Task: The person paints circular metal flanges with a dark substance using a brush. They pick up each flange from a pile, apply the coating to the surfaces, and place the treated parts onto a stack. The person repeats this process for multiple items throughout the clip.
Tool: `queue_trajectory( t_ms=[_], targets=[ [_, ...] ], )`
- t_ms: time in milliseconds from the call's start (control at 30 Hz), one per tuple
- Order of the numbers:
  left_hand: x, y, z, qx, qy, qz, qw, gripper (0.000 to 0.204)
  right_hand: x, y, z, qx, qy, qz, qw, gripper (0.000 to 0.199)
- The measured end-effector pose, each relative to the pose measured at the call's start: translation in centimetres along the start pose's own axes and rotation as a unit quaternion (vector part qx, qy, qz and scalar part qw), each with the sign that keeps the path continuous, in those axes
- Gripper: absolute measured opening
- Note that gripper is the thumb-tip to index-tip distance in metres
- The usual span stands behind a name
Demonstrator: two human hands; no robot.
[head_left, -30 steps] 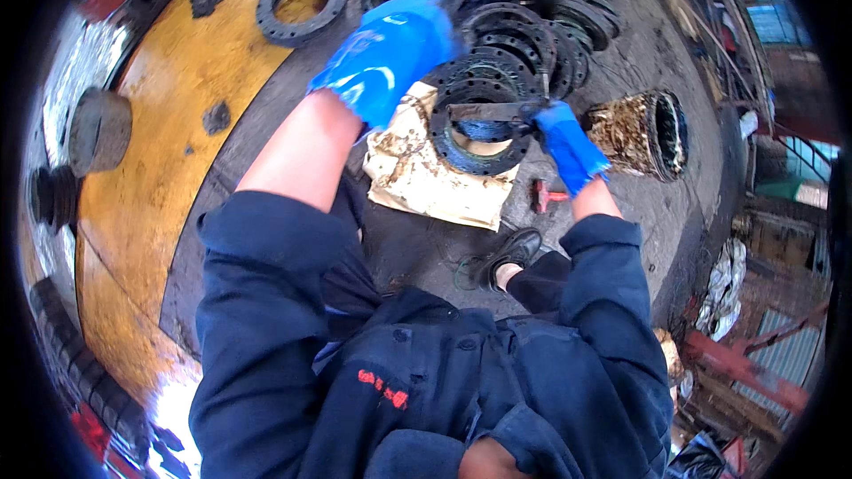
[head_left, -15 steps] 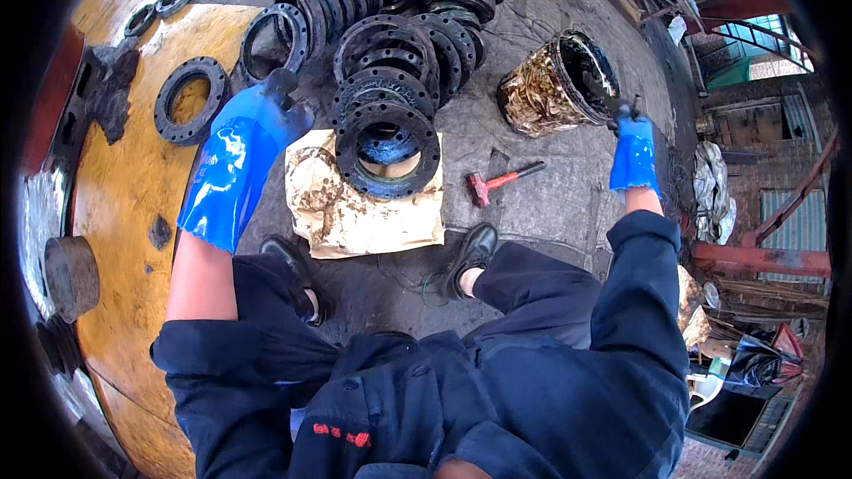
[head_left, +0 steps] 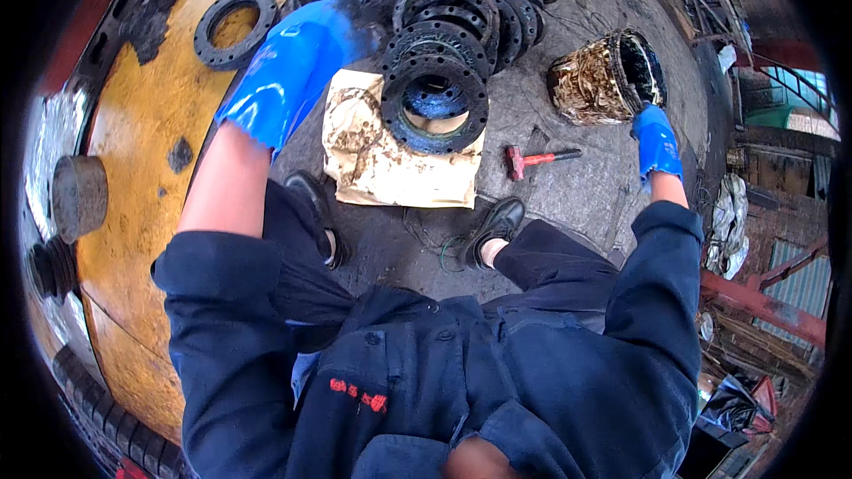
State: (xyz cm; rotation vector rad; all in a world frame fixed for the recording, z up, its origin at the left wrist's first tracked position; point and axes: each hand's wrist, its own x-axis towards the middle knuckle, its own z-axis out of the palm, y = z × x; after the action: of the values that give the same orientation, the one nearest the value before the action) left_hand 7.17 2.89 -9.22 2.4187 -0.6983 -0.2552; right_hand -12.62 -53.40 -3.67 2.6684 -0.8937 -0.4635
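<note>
My left hand, in a blue glove with a blackened finger end, reaches toward the black steel flanges. Its fingers are smeared by motion beside the flange stack. The nearest flange, a ring with bolt holes, lies on a stained paper sheet, overlapping others behind it. At the lower right rim of a grimy bucket, tipped toward the right with a dark inside, is my right hand, also blue-gloved. Its fingers look closed at the bucket mouth; what they hold is too dark to make out.
A red-headed hammer lies on the grey floor between the paper and the bucket. Several more flanges are piled farther off. Another single flange rests on the yellow surface at left. A round metal block stands farther left.
My view has shifted, so the scene sits higher and farther right. My left hand has moved closer to the flange pile, its fingers now blurred. My right hand stays by the bucket mouth.
</note>
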Motion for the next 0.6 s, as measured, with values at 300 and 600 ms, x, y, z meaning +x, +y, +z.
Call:
queue_trajectory(
  t_ms=[300, 600],
  targets=[
    [-2.3, 6.0, -3.2, 0.191, -0.061, -0.054, 0.978, 0.050, -7.9, -9.3, 0.4, 0.567, -0.159, -0.033, 0.808, 0.026],
    [-2.2, 6.3, -2.9, 0.178, -0.051, -0.045, 0.982, 0.050, -7.0, -17.6, 5.1, 0.518, -0.232, -0.029, 0.823, 0.021]
  ],
)
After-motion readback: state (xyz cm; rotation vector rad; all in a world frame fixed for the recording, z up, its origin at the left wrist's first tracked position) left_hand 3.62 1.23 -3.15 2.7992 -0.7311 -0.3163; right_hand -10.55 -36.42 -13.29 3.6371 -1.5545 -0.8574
